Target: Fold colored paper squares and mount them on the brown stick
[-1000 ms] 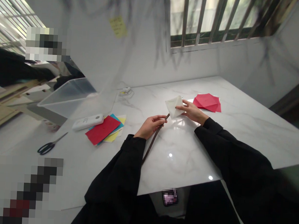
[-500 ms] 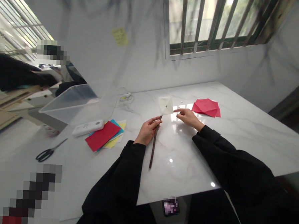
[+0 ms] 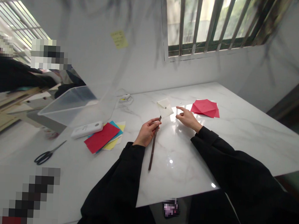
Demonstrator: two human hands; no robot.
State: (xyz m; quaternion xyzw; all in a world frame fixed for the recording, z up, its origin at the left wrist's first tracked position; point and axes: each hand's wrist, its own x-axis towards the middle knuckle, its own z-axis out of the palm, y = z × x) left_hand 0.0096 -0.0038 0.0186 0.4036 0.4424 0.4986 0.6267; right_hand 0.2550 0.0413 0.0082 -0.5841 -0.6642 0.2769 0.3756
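A pale paper pinwheel [image 3: 165, 107] with a small dot at its centre sits on the end of a thin dark stick [image 3: 152, 154]. My left hand [image 3: 148, 130] pinches this stick near its top, just below the paper. The stick's lower end points toward the table's front edge. To the right of the paper, my right hand [image 3: 188, 118] holds nothing, its index finger stretched out and the thumb apart. A small gap separates that fingertip from the paper. Behind my right hand lie red folded papers [image 3: 206, 108].
On the left of the marble table [image 3: 238, 130] are red, blue and yellow sheets [image 3: 101, 136], a white oblong device [image 3: 85, 130], scissors [image 3: 45, 156] and a clear plastic box [image 3: 69, 109]. A cable [image 3: 125, 98] lies by the wall. A person [image 3: 13, 73] is at far left.
The pale pinwheel paper has turned on its stick. My right index finger, earlier at the paper's edge, is now slightly apart from it. My left hand keeps its hold.
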